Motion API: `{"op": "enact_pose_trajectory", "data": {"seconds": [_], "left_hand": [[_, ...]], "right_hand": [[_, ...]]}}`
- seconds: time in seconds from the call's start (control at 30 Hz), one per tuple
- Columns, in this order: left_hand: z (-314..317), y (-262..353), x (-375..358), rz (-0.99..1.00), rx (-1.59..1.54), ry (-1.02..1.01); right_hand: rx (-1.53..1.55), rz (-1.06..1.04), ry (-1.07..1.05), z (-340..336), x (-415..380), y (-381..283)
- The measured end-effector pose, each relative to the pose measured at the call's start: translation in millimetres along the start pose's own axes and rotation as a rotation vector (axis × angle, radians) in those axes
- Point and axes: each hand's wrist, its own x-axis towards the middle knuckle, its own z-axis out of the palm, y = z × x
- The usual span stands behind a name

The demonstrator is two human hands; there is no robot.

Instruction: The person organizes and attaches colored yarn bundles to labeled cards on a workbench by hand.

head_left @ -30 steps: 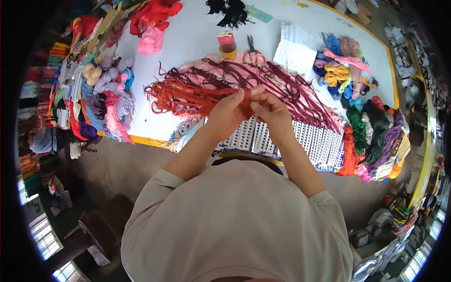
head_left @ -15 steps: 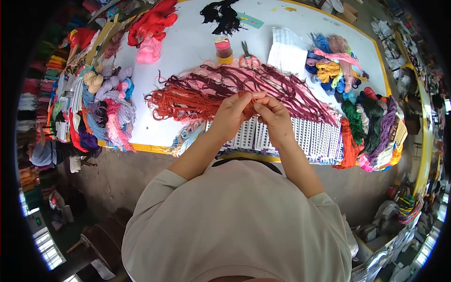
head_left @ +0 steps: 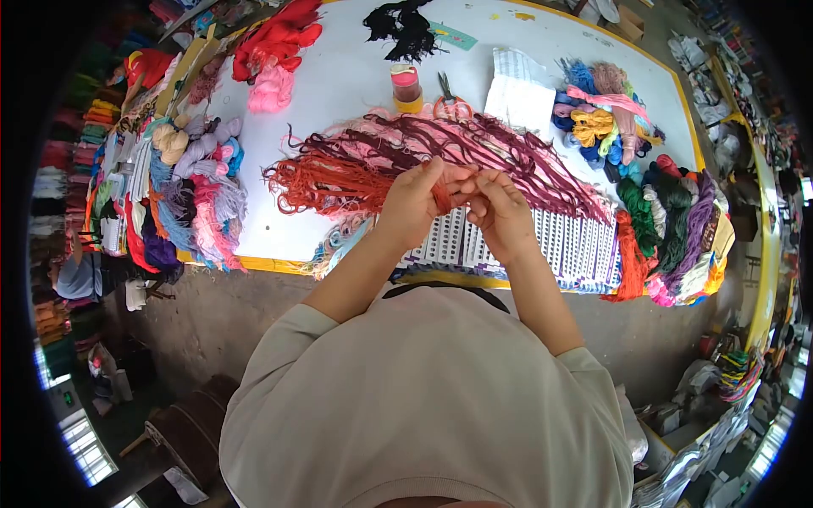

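My left hand (head_left: pixel 415 203) and my right hand (head_left: pixel 500 210) meet above the near edge of the white table (head_left: pixel 339 76). Between them I pinch a small loop of rust-red yarn (head_left: pixel 442 196), wound around my left fingers. Just beyond my hands a fan of red, maroon and pink yarn strands (head_left: pixel 364 161) lies spread on the table. Under my hands lies a white perforated card (head_left: pixel 559 245) with rows of holes.
Piles of coloured yarn skeins lie at the left (head_left: pixel 182 195) and right (head_left: pixel 669 229). Orange-handled scissors (head_left: pixel 449 97), a small jar (head_left: pixel 407 87), white paper (head_left: pixel 523 89), red and pink yarn (head_left: pixel 275 51) and black yarn (head_left: pixel 406 30) sit farther back. The table's yellow edge (head_left: pixel 254 264) borders the floor.
My hands have stayed close together at the same spot. The red loop has turned around my left fingers, and the view has shifted slightly.
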Motion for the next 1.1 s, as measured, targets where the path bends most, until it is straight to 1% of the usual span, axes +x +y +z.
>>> {"op": "enact_pose_trajectory", "data": {"seconds": [0.03, 0.1, 0.17, 0.2, 0.27, 0.3, 0.37, 0.43, 0.5, 0.57, 0.63, 0.7, 0.73, 0.77, 0.83, 0.87, 0.9, 0.93, 0.97, 1.0, 1.03, 1.07, 1.1], "left_hand": [[-1.2, 1.8, -1.0, -0.034, -0.051, -0.089], [7.7, 5.3, -4.2, -0.052, -0.066, -0.102], [11.9, 7.2, -5.5, -0.067, -0.082, -0.116], [11.4, 6.8, -5.7, -0.087, -0.087, -0.133], [11.7, 4.5, -7.5, -0.111, -0.09, -0.152], [13.2, 2.8, -8.4, -0.098, -0.043, -0.141], [14.0, 0.7, -9.2, -0.087, 0.005, -0.134], [13.2, -1.2, -10.0, -0.075, 0.09, -0.148], [13.6, -3.1, -9.9, -0.048, 0.092, -0.145], [14.6, -6.9, -11.5, -0.028, 0.09, -0.141], [16.3, -11.8, -11.0, 0.017, 0.212, -0.061], [15.0, -16.7, -5.0, 0.03, 0.224, -0.038], [15.6, -19.0, -1.6, 0.045, 0.238, -0.008], [14.2, -15.5, 1.1, 0.042, 0.236, -0.003], [17.5, 10.6, 2.2, -0.17, 0.199, 0.263], [-15.3, 17.4, 9.9, -0.21, 0.054, 0.137], [-59.7, 27.5, 17.4, -0.244, -0.093, 0.014], [-89.3, 38.9, 18.2, -0.211, -0.198, 0.11], [-118.7, 52.6, 16.5, -0.177, -0.299, 0.208], [-154.4, 71.1, 13.0, -0.197, -0.35, 0.257], [-166.1, 93.1, 6.7, -0.176, -0.379, 0.416], [-223.1, 109.1, 1.0, -0.188, -0.457, 0.321], [-244.3, 129.5, -7.2, -0.101, -0.248, 0.564]], "right_hand": [[-0.046, 0.001, -0.005, -1.6, 0.0, -0.8], [-0.09, 0.002, -0.009, -1.7, -2.0, -0.2], [-0.238, -0.048, -0.014, 2.8, -4.3, 0.0], [-0.236, -0.049, -0.013, 4.5, -5.2, 0.9], [-0.439, -0.075, 0.031, 6.4, -8.0, 3.7], [-0.437, -0.077, 0.034, 5.4, -8.2, 4.8], [-0.472, -0.13, -0.039, 2.4, -7.7, 7.1], [-0.466, -0.132, -0.028, 1.9, -9.9, 7.3], [-0.461, -0.134, -0.017, 2.4, -12.1, 7.1], [-0.366, -0.136, -0.003, 4.0, -16.3, 7.0], [-0.368, -0.121, -0.011, 0.8, -19.0, 6.4], [-0.234, -0.119, 0.002, -2.8, -19.7, 7.8], [-0.277, -0.069, -0.064, -11.8, -20.8, 3.2], [-0.277, -0.064, -0.063, -16.5, -20.5, -0.9], [-0.412, 0.001, -0.081, -28.5, -20.4, -9.4], [-0.395, -0.085, 0.0, -43.3, -19.1, -15.0], [-0.483, -0.206, 0.09, -65.3, -13.6, -22.3], [-0.509, -0.428, 0.162, -102.9, -3.5, -26.1], [-0.567, -0.471, 0.331, -142.6, 0.7, -35.8], [-0.336, -0.522, 0.469, -170.4, 1.9, -45.4], [-0.123, -0.423, 0.476, -197.8, -6.2, -64.6], [-0.153, -0.412, 0.346, -241.3, -11.8, -79.4], [0.251, -0.342, 0.293, -304.9, -16.0, -89.7]]}}
